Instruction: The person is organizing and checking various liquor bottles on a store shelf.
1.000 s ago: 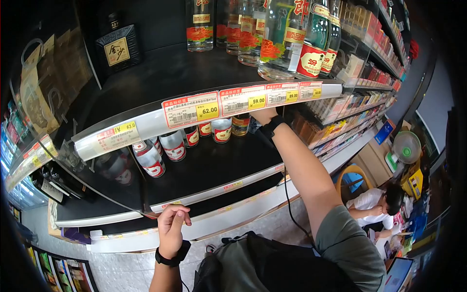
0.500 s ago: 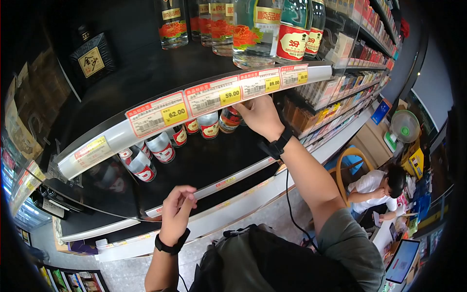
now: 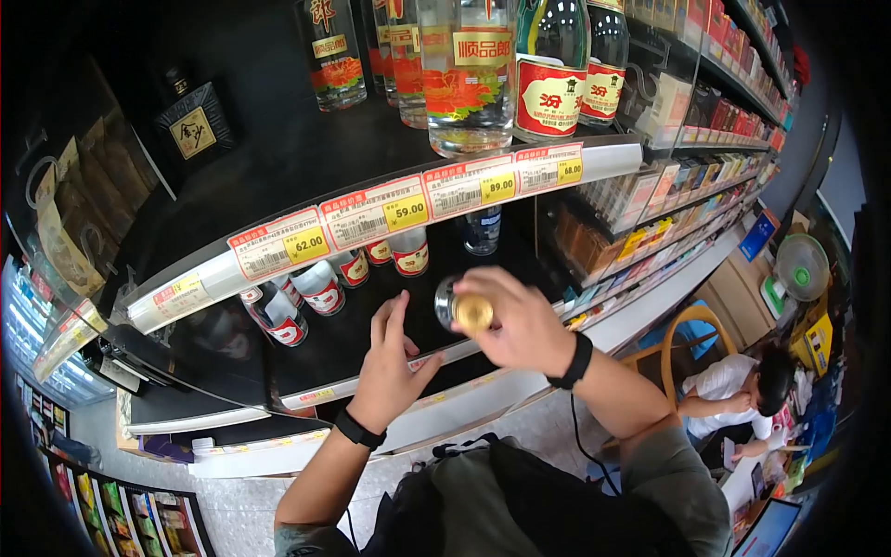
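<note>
My right hand (image 3: 527,327) grips a glass bottle with a gold cap (image 3: 474,315) by its top, out at the front of the lower shelf (image 3: 371,320). The bottle's label is hidden, and its cap is slightly blurred. To its left, my left hand (image 3: 388,369) is held up with fingers apart, holding nothing. Several small bottles with red and white labels (image 3: 321,295) stand farther back on that shelf, partly covered by the upper shelf's edge. A bottle with a dark blue label (image 3: 483,232) stands behind my right hand.
Above, the upper shelf's price-tag rail (image 3: 380,215) juts out over the lower shelf. Clear liquor bottles (image 3: 469,84) and green bottles (image 3: 552,93) stand on it. Cigarette racks (image 3: 640,204) are at right. A seated person (image 3: 733,395) is beyond a wooden chair (image 3: 670,348).
My right hand has come out from under the upper shelf, bringing the gold-capped bottle forward. My left hand has risen rightward towards it, its fingers spreading.
</note>
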Available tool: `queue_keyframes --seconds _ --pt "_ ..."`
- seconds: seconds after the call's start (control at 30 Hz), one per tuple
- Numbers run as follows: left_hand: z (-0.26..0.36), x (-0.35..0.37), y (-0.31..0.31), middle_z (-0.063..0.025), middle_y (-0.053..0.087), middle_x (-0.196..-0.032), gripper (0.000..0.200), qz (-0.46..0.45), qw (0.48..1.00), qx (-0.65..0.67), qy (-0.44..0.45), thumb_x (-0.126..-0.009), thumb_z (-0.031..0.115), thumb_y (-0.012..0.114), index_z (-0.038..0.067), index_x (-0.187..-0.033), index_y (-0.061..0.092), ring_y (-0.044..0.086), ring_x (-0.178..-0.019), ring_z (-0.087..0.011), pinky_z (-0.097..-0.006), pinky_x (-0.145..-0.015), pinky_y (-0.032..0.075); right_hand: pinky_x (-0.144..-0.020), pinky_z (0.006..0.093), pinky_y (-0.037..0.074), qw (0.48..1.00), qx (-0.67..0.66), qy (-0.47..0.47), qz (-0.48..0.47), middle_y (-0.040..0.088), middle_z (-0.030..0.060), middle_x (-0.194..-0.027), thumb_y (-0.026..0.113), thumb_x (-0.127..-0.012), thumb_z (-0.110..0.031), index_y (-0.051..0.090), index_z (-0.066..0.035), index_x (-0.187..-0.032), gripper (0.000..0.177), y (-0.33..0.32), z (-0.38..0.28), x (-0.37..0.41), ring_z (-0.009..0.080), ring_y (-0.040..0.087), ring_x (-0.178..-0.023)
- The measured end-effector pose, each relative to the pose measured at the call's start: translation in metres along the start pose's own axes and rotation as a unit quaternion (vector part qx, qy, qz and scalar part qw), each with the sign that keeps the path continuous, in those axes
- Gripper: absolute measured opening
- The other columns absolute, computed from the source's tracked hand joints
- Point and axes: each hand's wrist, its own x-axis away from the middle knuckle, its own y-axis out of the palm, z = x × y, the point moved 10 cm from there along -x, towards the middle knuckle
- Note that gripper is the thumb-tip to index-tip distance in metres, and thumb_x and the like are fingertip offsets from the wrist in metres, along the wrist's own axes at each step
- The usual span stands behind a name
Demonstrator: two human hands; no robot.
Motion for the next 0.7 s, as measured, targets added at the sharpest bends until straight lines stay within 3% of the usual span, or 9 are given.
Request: queue_keyframes --seconds 0.13,0.23,0.33,0.47,0.53,0.6,0.63,0.67,0.7 --pt "0.017 0.005 0.001 -0.0230 0.039 -0.157 0.107 0.011 0.999 -0.006 0.039 -0.077 0.013 0.091 0.005 -0.164 0.030 0.067 -0.085 -0.0259 -0.0352 -0.075 0.059 -0.070 0.0362 0.063 0.995 -0.022 -0.096 0.014 0.064 0.0111 -0.130 0.079 -0.081 -0.012 0.062 -0.009 -0.132 0.055 -0.010 -0.044 0.021 0.0292 0.074 -0.100" --pt "0.055 0.013 -0.011 -0.0211 0.047 -0.150 0.097 0.040 0.986 -0.063 0.148 -0.071 0.014 0.094 0.006 -0.153 0.044 0.066 -0.116 -0.0369 -0.0404 -0.092 0.059 -0.065 0.0304 0.060 0.985 -0.014 -0.172 0.002 0.064 0.0111 -0.123 0.080 -0.082 -0.014 0.062 -0.005 -0.134 0.056 -0.030 -0.088 0.024 0.0224 0.073 -0.086" --pt "0.063 0.029 -0.029 -0.0215 0.052 -0.145 0.093 0.072 0.982 -0.050 0.167 -0.069 0.015 0.095 0.006 -0.149 0.049 0.063 -0.122 -0.0406 -0.0436 -0.100 0.057 -0.067 0.0282 0.058 0.978 0.001 -0.206 -0.020 0.071 0.0073 -0.125 0.088 -0.078 -0.021 0.068 -0.009 -0.131 0.058 -0.041 -0.116 0.028 0.0204 0.075 -0.090" --pt "0.050 0.060 -0.056 -0.0198 0.056 -0.135 0.081 0.178 0.958 -0.024 0.223 -0.072 0.013 0.091 0.007 -0.143 0.052 0.060 -0.124 -0.0385 -0.0455 -0.103 0.053 -0.073 0.0281 0.060 0.951 -0.054 -0.305 -0.011 0.069 0.0100 -0.120 0.080 -0.081 -0.014 0.069 -0.002 -0.128 0.050 -0.063 -0.167 0.010 0.0182 0.071 -0.082" --pt "0.031 0.072 -0.077 -0.0171 0.056 -0.133 0.062 0.214 0.952 0.077 0.207 -0.087 0.007 0.079 0.011 -0.142 0.052 0.060 -0.122 -0.0312 -0.0425 -0.107 0.052 -0.073 0.0282 0.060 0.943 -0.022 -0.333 0.004 0.068 0.0115 -0.120 0.077 -0.081 -0.010 0.069 0.000 -0.128 0.049 -0.045 -0.186 0.004 0.0168 0.070 -0.082" --pt "0.037 0.083 -0.089 -0.0152 0.055 -0.132 0.055 0.306 0.925 0.215 0.060 -0.091 0.006 0.074 0.013 -0.141 0.052 0.058 -0.125 -0.0275 -0.0402 -0.110 0.050 -0.070 0.0270 0.060 0.912 0.020 -0.404 0.073 0.068 0.0153 -0.122 0.071 -0.086 -0.002 0.068 0.007 -0.127 0.042 -0.065 -0.210 0.002 0.0126 0.067 -0.079" --pt "0.014 0.093 -0.098 -0.0143 0.054 -0.132 0.066 0.328 0.883 0.330 -0.065 -0.084 0.011 0.083 0.014 -0.141 0.050 0.056 -0.127 -0.0258 -0.0383 -0.110 0.048 -0.069 0.0260 0.059 0.902 -0.053 -0.410 0.124 0.068 0.0166 -0.122 0.071 -0.088 -0.004 0.068 0.007 -0.127 0.040 -0.074 -0.216 0.003 0.0124 0.067 -0.078" --pt "0.008 0.099 -0.119 -0.0143 0.054 -0.132 0.066 0.335 0.882 0.325 -0.061 -0.084 0.011 0.083 0.014 -0.141 0.050 0.056 -0.127 -0.0258 -0.0383 -0.110 0.048 -0.067 0.0249 0.058 0.885 -0.125 -0.414 0.174 0.069 0.0180 -0.122 0.072 -0.091 -0.005 0.068 0.008 -0.127 0.039 -0.084 -0.220 0.004 0.0122 0.067 -0.076" --pt "0.018 0.101 -0.149 -0.0130 0.053 -0.133 0.081 0.310 0.927 0.213 0.007 -0.074 0.021 0.090 0.012 -0.142 0.048 0.054 -0.129 -0.0245 -0.0385 -0.111 0.046 -0.056 0.0240 0.052 0.876 -0.167 -0.414 0.181 0.072 0.0139 -0.102 0.077 -0.093 -0.015 0.066 0.007 -0.132 0.046 -0.103 -0.221 0.003 0.0107 0.063 -0.064"
